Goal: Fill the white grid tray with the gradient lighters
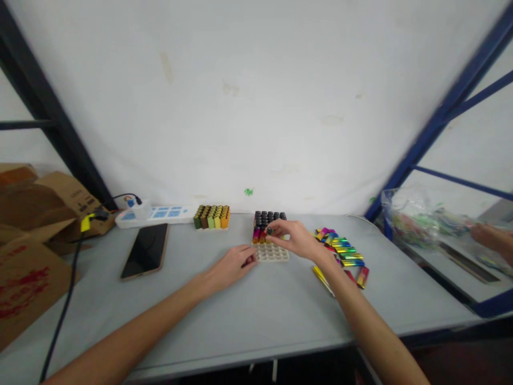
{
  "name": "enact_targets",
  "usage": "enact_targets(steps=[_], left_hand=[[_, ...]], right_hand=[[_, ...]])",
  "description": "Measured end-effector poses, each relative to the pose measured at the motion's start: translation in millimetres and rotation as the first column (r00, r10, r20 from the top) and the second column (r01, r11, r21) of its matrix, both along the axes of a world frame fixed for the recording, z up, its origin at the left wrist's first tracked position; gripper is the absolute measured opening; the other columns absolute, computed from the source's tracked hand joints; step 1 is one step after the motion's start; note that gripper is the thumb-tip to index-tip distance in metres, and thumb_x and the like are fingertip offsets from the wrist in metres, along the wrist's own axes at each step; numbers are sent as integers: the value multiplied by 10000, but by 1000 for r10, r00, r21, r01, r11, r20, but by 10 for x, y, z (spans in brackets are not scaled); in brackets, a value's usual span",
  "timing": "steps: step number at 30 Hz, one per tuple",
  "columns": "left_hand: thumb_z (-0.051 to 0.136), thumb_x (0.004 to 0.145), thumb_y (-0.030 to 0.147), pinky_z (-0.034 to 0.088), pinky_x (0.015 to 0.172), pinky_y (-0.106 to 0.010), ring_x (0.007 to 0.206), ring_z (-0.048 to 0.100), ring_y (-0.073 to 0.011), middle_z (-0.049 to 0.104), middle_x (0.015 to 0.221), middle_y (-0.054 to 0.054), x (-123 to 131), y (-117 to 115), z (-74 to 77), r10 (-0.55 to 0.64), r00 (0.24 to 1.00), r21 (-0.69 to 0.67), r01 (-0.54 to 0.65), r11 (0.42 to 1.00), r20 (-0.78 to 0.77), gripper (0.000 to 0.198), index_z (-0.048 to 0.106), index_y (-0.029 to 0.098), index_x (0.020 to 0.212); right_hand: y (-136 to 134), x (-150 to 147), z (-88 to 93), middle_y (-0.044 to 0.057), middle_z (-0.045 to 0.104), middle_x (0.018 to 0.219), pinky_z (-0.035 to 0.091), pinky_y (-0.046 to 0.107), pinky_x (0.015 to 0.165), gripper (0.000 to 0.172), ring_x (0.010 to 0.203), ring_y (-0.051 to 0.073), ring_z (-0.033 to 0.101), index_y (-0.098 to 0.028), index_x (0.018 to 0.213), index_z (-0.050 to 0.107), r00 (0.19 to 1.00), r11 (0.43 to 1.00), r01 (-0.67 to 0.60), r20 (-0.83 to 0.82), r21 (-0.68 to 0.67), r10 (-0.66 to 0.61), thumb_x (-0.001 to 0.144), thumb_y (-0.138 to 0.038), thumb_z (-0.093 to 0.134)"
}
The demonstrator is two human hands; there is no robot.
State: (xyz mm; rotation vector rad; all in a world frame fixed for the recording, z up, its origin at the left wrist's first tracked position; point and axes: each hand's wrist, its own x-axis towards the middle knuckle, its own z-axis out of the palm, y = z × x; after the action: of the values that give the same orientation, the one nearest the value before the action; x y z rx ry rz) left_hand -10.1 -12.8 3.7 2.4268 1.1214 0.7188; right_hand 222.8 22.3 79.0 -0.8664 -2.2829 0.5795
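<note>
A: Right hand point(294, 238)?
B: Pinched on a dark-ended tube point(270, 231), over the tray point(273, 253) — upright tubes point(265, 217) in its far rows.
A: Left hand point(234, 264)?
B: At the tray's left edge, fingers curled — can't tell if gripping.
A: Loose tubes point(342, 249)?
B: On the desk point(248, 326), right of the tray, by the right forearm point(355, 302).

layout of table point(240, 331), l. to r.

at far l. are cardboard boxes point(32, 294). next, near the wall point(256, 107), is power strip point(172, 214), w/ phone point(145, 251) before it. then comes a tube group point(212, 220). in ctr. is the tray point(273, 253), w/ standing tubes point(268, 216) in its back rows; l. hand point(233, 266) is at its l. edge, r. hand point(294, 238) is over it w/ 1 held tube point(269, 231). loose tubes point(344, 249) lie r. of tray.
</note>
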Motion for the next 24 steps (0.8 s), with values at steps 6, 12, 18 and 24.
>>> enact_targets(steps=[6, 12, 18, 24], left_hand=[[526, 949, 211, 476, 746, -284, 801, 585, -188, 610, 853, -39, -16, -4, -20, 5, 998, 62, -1, 998, -62, 133, 602, 190, 842], [511, 993, 206, 491, 873, -348, 896, 635, -235, 686, 893, -72, -14, -23, 13, -3, 981, 191, 41, 981, -194, 233, 720, 183, 893], [503, 1015, 251, 499, 847, -314, 886, 658, -218, 727, 921, -84, -82, 64, -54, -56, 989, 152, 77, 985, -138, 296, 771, 187, 908], [531, 1011, 279, 500, 824, -283, 848, 656, -197, 726, 899, -79, -112, 93, -74, -64, 995, 150, 76, 986, -81, 286, 786, 191, 918]], right_hand=[[166, -304, -407, 51, 737, 906, 589, 296, 729, 289, 778, 172, 709, -207, 1037, 606, 985, 991, 121, -133, 58, -112, 914, -464, 660], [83, -437, -647, 60, 743, 876, 578, 347, 761, 217, 801, 206, 710, -225, 979, 594, 967, 969, 239, -105, 60, -232, 920, -424, 657], [60, -574, -734, 40, 737, 812, 605, 357, 692, 290, 749, 215, 739, -251, 840, 480, 902, 926, 296, -249, -234, -352, 887, -455, 681], [55, -599, -698, 41, 730, 750, 597, 345, 624, 342, 697, 225, 738, -246, 801, 484, 885, 917, 286, -290, -277, -363, 853, -501, 706]])
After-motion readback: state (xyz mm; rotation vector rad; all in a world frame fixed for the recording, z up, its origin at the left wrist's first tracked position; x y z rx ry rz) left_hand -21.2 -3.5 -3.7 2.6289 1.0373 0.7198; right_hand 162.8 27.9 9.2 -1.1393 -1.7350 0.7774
